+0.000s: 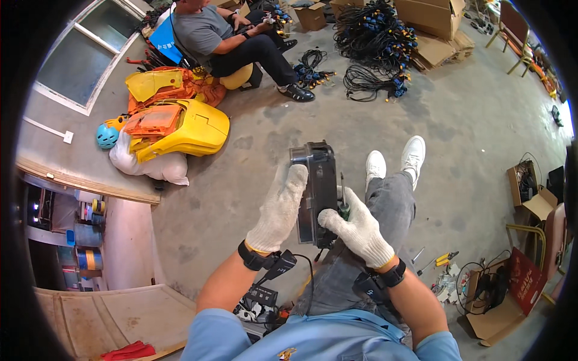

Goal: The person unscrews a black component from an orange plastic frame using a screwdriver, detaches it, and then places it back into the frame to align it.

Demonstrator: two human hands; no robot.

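The biggest thing in hand is a dark, flat plastic unit [315, 192], shaped like a box. It stands upright on its narrow end above the person's lap, between both gloved hands.

The left hand [280, 210] lies with stretched fingers along the left face of the unit. It is mostly open and steadies the unit more than it grips it.

The right hand [356, 225] is closed around the lower right edge of the unit. In the same hand is a small screwdriver with a green handle [344, 206], whose thin shaft points upward beside the casing.

The casing looks closed and whole. I see no loose cover and no screws taken out, so in my judgement the work on this unit is at an early stage. Whether the tool tip touches a screw, I cannot tell.

On the concrete floor [469, 120] near the right knee lie yellow-handled pliers [444, 259], untouched.
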